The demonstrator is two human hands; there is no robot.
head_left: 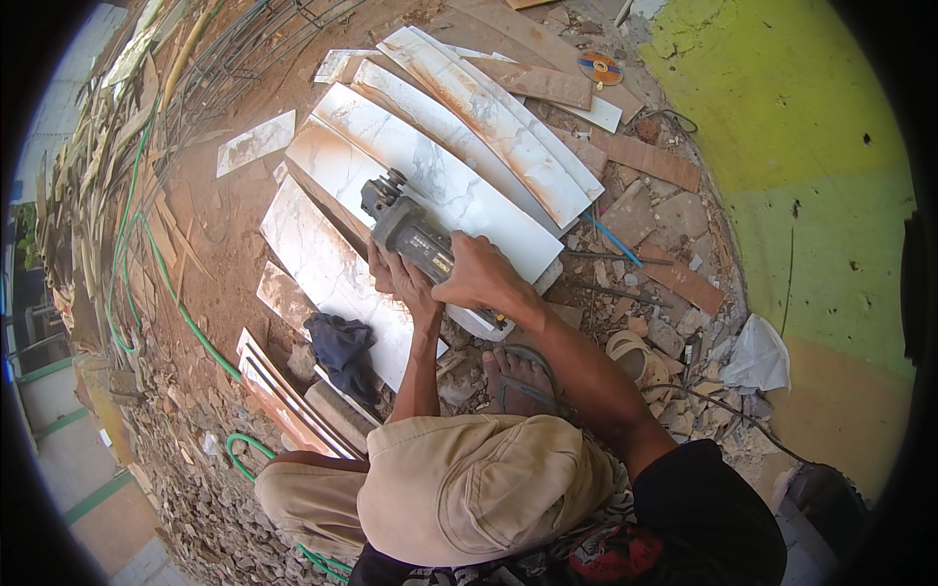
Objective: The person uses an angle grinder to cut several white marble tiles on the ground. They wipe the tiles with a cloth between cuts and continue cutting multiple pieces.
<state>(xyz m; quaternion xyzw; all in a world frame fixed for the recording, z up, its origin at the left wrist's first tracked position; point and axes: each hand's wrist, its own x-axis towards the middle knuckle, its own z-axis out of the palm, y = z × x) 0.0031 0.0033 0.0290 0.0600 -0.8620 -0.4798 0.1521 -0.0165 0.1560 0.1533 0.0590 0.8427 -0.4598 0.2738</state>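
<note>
Surface: reddish-brown earth [220,210], littered with broken rubble [674,337].
Right side: painted wall [782,146], yellow-green above a tan band.
Left side: wooden strips [83,195] in a rough heap, thin metal bars [264,59] beyond, a curving green hose [181,298].
Count: one power tool [412,237], one dark cloth [342,352], one round disc [600,67], one crumpled white plastic sheet [757,356]; the marbled tiles [459,186] overlap too much to count surely.
Tiles: long, flat rectangles, glossy white with grey veins, smeared with brown soil.
Tool: dark grey, elongated body, over the tiles, its head toward the upper left.
Grip: left hand [401,281] clasps its near side; right hand [479,273] wraps its rear.
Cloth: soft, bunched, near the left forearm.
</note>
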